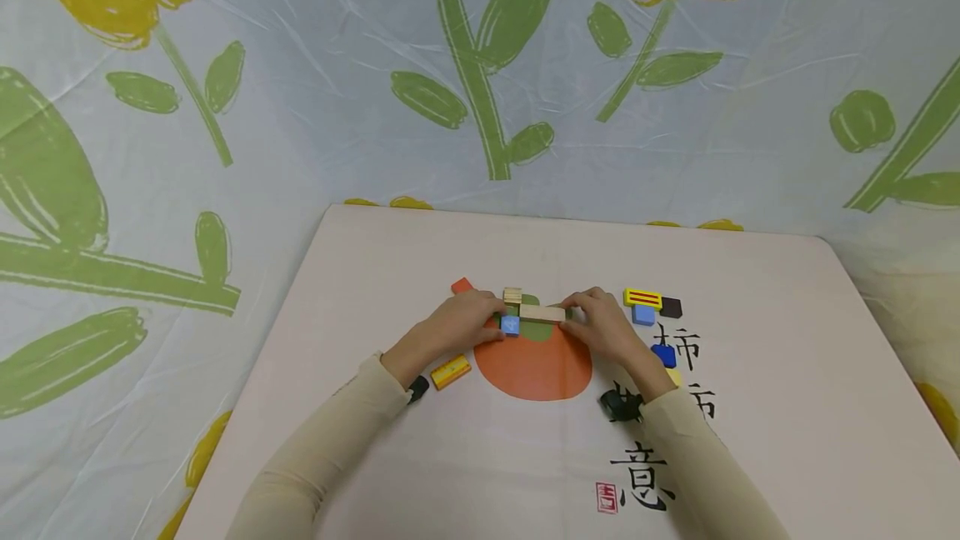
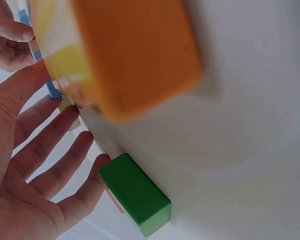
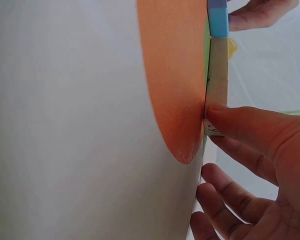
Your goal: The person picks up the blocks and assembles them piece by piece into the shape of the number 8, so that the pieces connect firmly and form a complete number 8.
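Observation:
In the head view my left hand [image 1: 468, 317] pinches a light-blue block [image 1: 510, 325] between thumb and fingers. The left wrist view shows the blue block [image 2: 55, 89] edge-on by the left hand's [image 2: 35, 155] thumb and index finger. My right hand [image 1: 602, 323] pinches the right end of a long plain wooden block [image 1: 542, 313]. In the right wrist view the right hand's [image 3: 260, 165] thumb lies on the wooden block [image 3: 218, 70], whose far end meets the blue block [image 3: 219, 21]. A small striped wooden block [image 1: 512, 296] stands just behind the blue one.
A yellow-orange block [image 1: 451, 372] and a dark piece [image 1: 418, 390] lie near the left forearm. An orange-red block [image 1: 461, 284] is behind the left hand. To the right are yellow-red striped [image 1: 642, 299], blue [image 1: 643, 315] and black [image 1: 672, 307] blocks. A dark object [image 1: 620, 405] sits by the right sleeve.

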Tool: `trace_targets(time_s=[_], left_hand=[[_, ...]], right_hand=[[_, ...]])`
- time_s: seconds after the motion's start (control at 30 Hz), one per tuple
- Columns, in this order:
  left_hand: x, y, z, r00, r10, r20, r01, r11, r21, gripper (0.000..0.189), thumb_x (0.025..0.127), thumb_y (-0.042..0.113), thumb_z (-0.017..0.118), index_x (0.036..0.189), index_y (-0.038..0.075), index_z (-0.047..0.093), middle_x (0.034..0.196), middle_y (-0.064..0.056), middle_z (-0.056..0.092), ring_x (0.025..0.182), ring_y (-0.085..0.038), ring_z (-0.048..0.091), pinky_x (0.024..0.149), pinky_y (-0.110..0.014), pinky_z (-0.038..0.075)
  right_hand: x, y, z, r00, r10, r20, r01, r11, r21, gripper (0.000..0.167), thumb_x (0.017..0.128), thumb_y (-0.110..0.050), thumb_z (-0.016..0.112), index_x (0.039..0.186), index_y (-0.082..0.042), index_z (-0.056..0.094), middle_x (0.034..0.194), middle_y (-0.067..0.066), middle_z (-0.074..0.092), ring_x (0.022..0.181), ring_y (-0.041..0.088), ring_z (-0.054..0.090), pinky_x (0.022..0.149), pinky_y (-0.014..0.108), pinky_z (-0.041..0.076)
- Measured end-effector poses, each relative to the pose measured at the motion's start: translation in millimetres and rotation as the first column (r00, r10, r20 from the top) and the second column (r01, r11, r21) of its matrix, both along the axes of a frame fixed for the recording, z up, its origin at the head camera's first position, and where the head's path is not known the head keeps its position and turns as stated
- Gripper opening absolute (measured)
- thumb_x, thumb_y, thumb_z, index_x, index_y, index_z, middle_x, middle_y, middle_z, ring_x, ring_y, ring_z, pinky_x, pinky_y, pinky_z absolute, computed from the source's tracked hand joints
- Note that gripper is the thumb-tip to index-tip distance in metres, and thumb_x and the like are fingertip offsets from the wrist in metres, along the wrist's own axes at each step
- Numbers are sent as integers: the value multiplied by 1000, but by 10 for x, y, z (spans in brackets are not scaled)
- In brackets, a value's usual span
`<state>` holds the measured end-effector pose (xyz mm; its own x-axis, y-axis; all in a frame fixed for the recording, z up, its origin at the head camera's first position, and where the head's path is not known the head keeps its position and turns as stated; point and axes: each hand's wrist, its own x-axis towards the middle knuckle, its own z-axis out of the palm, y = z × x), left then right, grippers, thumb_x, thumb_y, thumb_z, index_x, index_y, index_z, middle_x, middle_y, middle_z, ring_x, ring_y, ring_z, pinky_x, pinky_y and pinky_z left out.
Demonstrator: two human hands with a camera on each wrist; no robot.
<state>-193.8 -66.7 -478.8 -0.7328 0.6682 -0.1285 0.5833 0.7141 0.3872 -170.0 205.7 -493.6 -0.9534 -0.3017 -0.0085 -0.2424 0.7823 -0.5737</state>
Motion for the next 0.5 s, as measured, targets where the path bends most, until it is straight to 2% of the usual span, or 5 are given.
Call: trace_targets(time_s=[0.5], left_hand=[[-14, -7, -43, 1000, -1, 3, 1, 1000, 0, 42, 93, 37, 72, 126, 12, 67, 116, 1, 64, 97, -11, 55, 87, -25, 49]], right_hand=[[-15, 5, -29, 1000, -2, -3, 2, 1000, -3, 26, 91, -16, 75, 114, -5, 70, 113, 20, 58, 105, 36, 52, 88, 50, 47]])
